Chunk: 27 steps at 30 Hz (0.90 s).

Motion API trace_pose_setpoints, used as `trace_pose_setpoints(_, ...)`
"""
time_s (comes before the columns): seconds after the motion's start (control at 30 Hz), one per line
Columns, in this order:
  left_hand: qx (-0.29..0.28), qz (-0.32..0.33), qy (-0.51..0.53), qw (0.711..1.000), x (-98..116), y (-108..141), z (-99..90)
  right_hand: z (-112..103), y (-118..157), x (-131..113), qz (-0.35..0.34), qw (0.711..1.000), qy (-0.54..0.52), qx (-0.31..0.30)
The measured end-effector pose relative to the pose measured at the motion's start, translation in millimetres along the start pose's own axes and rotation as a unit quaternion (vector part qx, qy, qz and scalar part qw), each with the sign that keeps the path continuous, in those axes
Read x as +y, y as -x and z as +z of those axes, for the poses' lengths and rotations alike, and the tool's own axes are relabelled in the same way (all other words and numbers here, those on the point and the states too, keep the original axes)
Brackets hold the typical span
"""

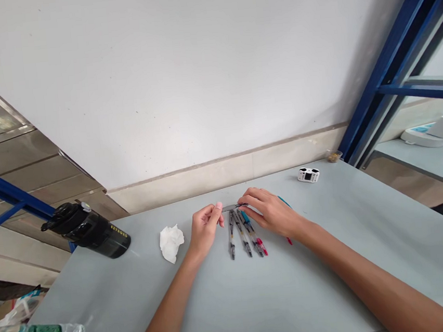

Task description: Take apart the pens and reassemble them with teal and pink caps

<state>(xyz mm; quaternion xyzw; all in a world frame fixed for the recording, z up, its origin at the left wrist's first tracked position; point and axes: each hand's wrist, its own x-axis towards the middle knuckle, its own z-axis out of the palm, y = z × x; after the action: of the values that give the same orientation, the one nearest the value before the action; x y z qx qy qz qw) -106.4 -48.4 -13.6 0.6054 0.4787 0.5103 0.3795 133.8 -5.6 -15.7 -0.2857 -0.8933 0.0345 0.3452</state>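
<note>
- Head view: the fanned pens (245, 232) are lying on the grey table (219, 302), their tips pointing toward the near side.
- Just beyond the fanned pens' upper ends, the slim grey-and-black item (231, 207) is spanning the gap between both hands, roughly level.
- The left hand (205, 226) is pinching its grey end between thumb and finger; the right hand (265, 211) is gripping its dark end with its fingertips.
- Beyond the fanned pens, the table's far edge is running along the wall (213, 83); on their near side, bare grey surface is stretching toward the near edge, between the forearms.
- Left of the fanned pens, the crumpled tissue (171, 243) is lying near the left hand, and the black bottle (95, 233) is leaning in view farther out, by the left edge.
- Right of them, a teal-and-red object (289, 241) is showing from behind the right hand (its middle is hidden), while the white device (308, 175) is sitting farther off.
- The fanned pens are showing clear barrels, mostly dark tips, one teal part and one pinkish-red end; the held item is looking thin and straight.
</note>
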Motion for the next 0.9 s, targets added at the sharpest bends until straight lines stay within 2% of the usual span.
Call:
trace_pose_setpoints(0.6,-0.014,0.022,-0.037,0.999,10,4,1.6,2,1,1,-0.003,1.0,-0.004,-0.005)
trace_pose_setpoints(0.9,0.034,0.047,-0.07,0.996,-2,0,0.0,-1,1,2,0.008,1.0,-0.005,-0.004)
